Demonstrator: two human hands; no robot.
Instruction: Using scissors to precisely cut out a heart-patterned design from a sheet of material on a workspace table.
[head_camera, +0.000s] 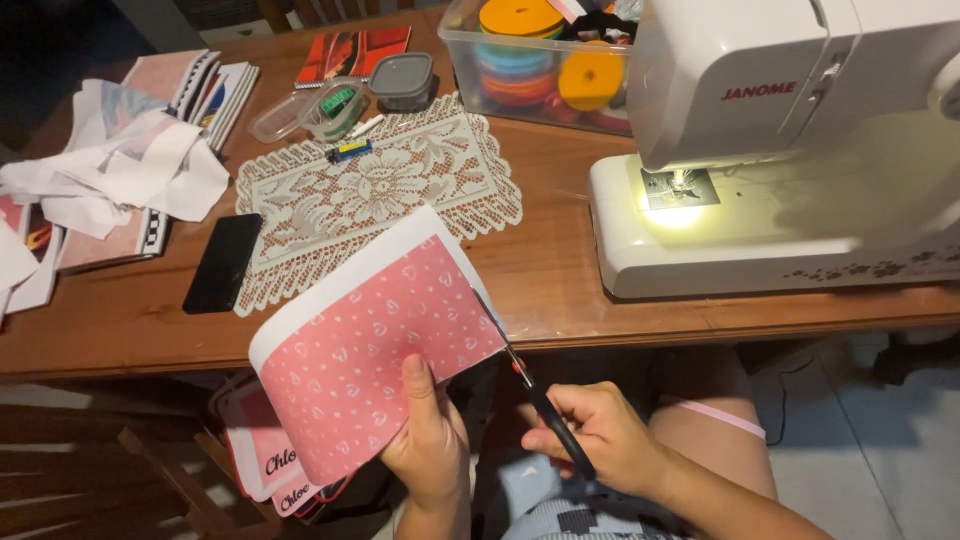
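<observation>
While the left hand (432, 440) grips the pink cloth (375, 350) from below, thumb pressed flat on its patterned face, the right hand (600, 432) is closed around the handles of the scissors (530, 390), whose blades meet the cloth's right edge. The cloth, pink with small white hearts and a white band along its upper side, is held in the air just off the tabletop's (540, 280) front edge. Below it, more pink pieces (270, 460) hang near the person's lap. On the tabletop, a white lace mat (375, 195) lies in the middle, a black phone (223, 262) just beside its left edge. A sewing machine (790, 150) stands at the right end, its lamp lit. A clear box of coloured ribbon rolls (530, 60) sits at the back edge, small clear containers (340, 105) left of it. White cloth scraps (120, 170) pile over books at the left end.
</observation>
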